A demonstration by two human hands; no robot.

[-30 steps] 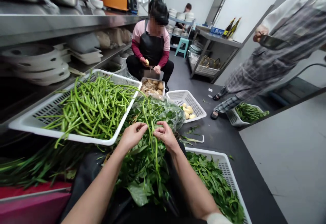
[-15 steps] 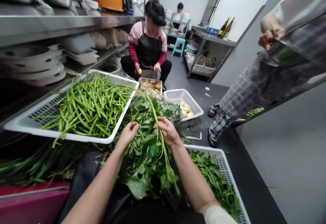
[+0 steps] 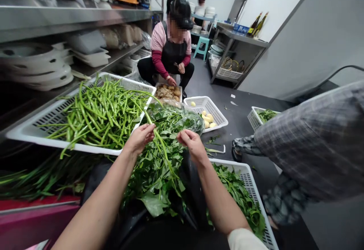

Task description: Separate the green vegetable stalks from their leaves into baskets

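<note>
Fingers of my left hand (image 3: 142,137) are pinched on a long green stem (image 3: 161,143) whose leafy end hangs down over my lap. My right hand (image 3: 191,140) is a short way to the right, its fingertips pressed together; whatever may be between them is too small to make out. Below and between both hands lies a heap of leafy greens (image 3: 155,174). At the left, a white basket (image 3: 113,152) holds many cut green stems (image 3: 105,109). Another white basket (image 3: 247,170), beside my right forearm, holds picked leaves (image 3: 237,193).
Ahead, a seated person (image 3: 173,49) reaches into a tray of potatoes (image 3: 169,91). Peeled potatoes (image 3: 209,118) lie in a white basket (image 3: 222,111). A standing person's checked apron (image 3: 313,140) is close on the right. Metal shelves (image 3: 71,16) line the left.
My left hand has closed on the stem, and my right hand has come off it. The seated person's hand has lowered to the potatoes. The standing person has moved nearer.
</note>
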